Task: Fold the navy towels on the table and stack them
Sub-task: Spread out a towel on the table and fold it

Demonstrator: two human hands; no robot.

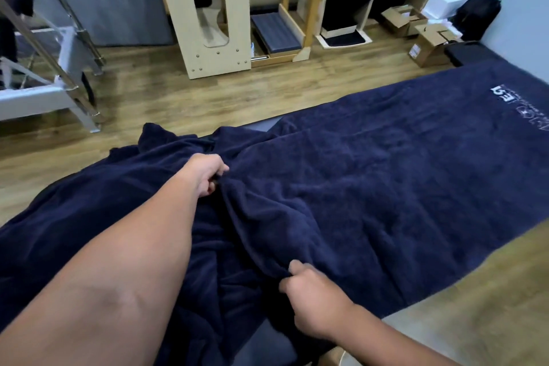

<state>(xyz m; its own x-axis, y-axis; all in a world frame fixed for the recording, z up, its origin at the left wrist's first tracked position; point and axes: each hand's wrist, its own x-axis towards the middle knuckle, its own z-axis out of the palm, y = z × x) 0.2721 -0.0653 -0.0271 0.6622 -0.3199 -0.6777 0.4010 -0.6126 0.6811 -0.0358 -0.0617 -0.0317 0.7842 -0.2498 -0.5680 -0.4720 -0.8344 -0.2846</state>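
Observation:
A large navy towel (386, 175) with a white logo at its far right end lies spread flat over the table. Its left edge is bunched up. My left hand (206, 174) grips that edge near the far side. My right hand (309, 294) pinches the same edge at the near side, thumb on top. A crumpled heap of more navy towel (89, 202) lies to the left, under my left forearm. The table surface is almost fully hidden by cloth.
Wooden floor runs beyond the table. A pale wooden frame (208, 15) and ladder (306, 3) stand at the back, cardboard boxes (427, 38) at the back right, and a metal frame (59, 68) at the left.

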